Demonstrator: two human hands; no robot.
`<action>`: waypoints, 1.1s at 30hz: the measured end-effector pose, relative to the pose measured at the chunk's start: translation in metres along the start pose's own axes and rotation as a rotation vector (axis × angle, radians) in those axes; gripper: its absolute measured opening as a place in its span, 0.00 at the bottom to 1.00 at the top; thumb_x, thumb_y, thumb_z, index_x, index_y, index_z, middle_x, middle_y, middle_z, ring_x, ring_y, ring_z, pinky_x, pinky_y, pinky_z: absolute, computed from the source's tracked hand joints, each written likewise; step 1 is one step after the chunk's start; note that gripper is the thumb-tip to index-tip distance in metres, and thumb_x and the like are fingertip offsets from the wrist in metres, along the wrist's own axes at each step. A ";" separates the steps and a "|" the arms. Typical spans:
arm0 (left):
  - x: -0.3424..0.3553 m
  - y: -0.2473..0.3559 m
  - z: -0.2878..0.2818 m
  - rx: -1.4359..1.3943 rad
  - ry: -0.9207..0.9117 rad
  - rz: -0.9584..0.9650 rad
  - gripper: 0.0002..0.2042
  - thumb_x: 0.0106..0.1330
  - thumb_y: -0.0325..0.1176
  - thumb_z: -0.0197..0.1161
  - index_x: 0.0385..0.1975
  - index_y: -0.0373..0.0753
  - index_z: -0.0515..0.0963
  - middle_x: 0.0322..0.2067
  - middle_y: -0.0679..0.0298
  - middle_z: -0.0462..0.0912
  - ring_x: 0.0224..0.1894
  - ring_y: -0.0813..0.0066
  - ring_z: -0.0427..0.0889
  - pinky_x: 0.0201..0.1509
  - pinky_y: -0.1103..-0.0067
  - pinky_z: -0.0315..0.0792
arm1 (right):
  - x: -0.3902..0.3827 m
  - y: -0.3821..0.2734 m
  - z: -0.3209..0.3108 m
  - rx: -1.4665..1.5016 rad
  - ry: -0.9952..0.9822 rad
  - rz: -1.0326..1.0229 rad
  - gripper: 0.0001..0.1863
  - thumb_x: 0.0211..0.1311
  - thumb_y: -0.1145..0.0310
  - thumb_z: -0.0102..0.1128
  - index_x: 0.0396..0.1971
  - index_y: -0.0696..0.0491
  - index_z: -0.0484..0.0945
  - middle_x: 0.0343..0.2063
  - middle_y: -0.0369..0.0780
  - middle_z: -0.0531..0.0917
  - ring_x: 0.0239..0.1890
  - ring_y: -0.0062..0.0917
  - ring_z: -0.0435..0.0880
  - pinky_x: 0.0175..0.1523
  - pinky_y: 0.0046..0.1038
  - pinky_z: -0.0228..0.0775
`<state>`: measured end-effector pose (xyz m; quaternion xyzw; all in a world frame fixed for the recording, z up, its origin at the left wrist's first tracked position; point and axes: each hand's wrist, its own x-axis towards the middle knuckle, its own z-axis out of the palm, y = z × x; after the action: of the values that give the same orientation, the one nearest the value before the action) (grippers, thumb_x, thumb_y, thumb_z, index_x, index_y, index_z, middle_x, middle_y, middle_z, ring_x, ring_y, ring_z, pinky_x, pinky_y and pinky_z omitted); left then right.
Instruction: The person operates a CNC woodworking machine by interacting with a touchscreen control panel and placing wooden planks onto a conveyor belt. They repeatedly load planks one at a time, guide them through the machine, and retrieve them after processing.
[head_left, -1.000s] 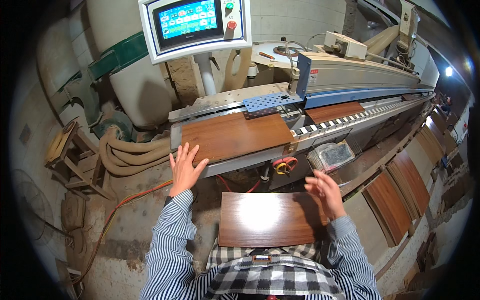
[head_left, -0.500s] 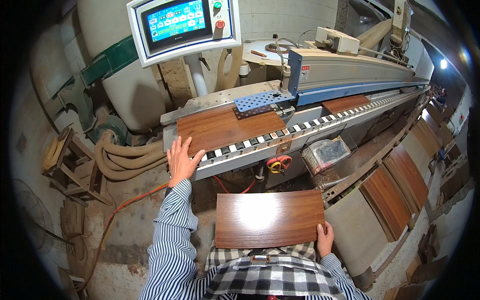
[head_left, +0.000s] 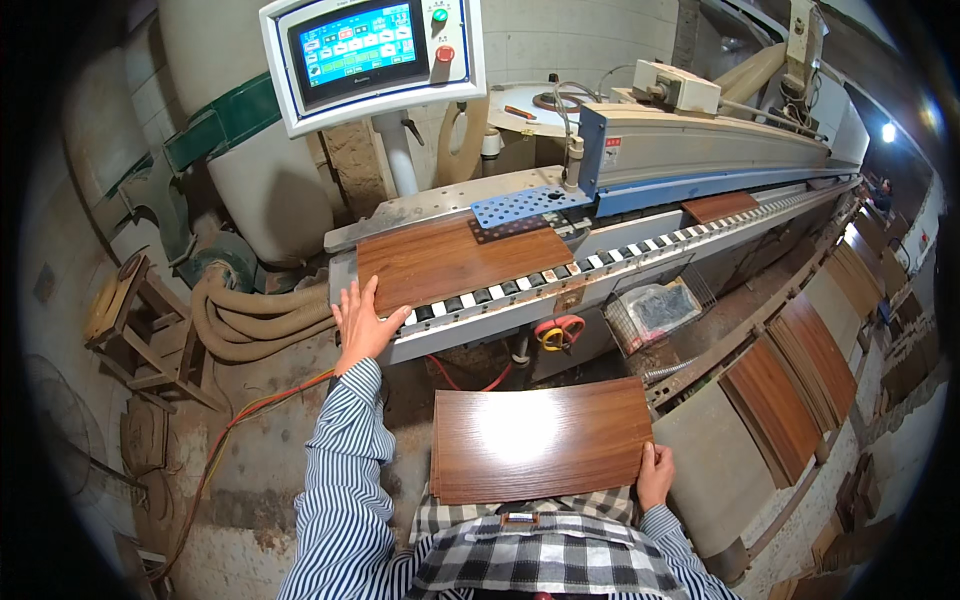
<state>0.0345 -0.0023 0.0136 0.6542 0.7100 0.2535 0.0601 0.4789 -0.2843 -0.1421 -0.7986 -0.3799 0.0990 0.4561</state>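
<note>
My left hand (head_left: 364, 322), fingers spread, rests at the near-left corner of a brown wood-grain board (head_left: 440, 262) on the machine bed, whose right part lies under a blue perforated plate (head_left: 520, 200). A row of black and white rollers (head_left: 500, 290) shows along the board's near edge. Low in front of me, against my checked apron (head_left: 560, 550), is a glossy dark-brown panel (head_left: 480, 440), seemingly a thin stack with slightly offset edges; my right hand (head_left: 655, 470) grips its right edge. Another board (head_left: 718, 208) lies farther right on the machine.
A control screen (head_left: 360, 50) stands above. Hoses (head_left: 230, 330) and a wooden stool (head_left: 135, 325) are at left. A wire basket (head_left: 660, 310) and red-and-yellow scissors (head_left: 560, 330) hang below the bed. Panels (head_left: 770, 410) rest on a rack at right, where a person (head_left: 882, 195) appears far back.
The board under my left hand has shifted away from me, uncovering rollers. My right hand has come down and closed on the lower panel's edge. The farther board has moved right along the machine.
</note>
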 end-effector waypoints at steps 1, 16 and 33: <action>0.000 0.002 -0.001 -0.003 -0.002 0.002 0.43 0.55 0.60 0.65 0.68 0.45 0.61 0.70 0.44 0.52 0.74 0.47 0.45 0.75 0.57 0.32 | 0.000 -0.005 -0.001 0.019 0.007 0.019 0.15 0.67 0.61 0.58 0.33 0.61 0.75 0.25 0.45 0.80 0.28 0.33 0.78 0.38 0.35 0.71; -0.002 -0.002 -0.001 -0.014 0.001 0.007 0.41 0.57 0.58 0.63 0.68 0.43 0.61 0.70 0.43 0.52 0.74 0.46 0.45 0.75 0.58 0.32 | 0.023 -0.023 -0.031 0.756 -0.549 0.581 0.13 0.68 0.59 0.55 0.43 0.52 0.75 0.34 0.34 0.81 0.33 0.21 0.81 0.33 0.28 0.77; -0.007 -0.026 -0.008 -0.116 0.020 0.093 0.31 0.64 0.46 0.62 0.65 0.43 0.65 0.67 0.51 0.62 0.72 0.54 0.55 0.74 0.60 0.43 | 0.020 -0.012 -0.028 0.769 -0.577 0.568 0.13 0.69 0.63 0.53 0.45 0.54 0.75 0.37 0.36 0.83 0.35 0.21 0.82 0.37 0.27 0.77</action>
<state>0.0091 -0.0117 0.0077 0.6794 0.6635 0.3033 0.0793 0.5007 -0.2849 -0.1129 -0.5864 -0.1957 0.5640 0.5475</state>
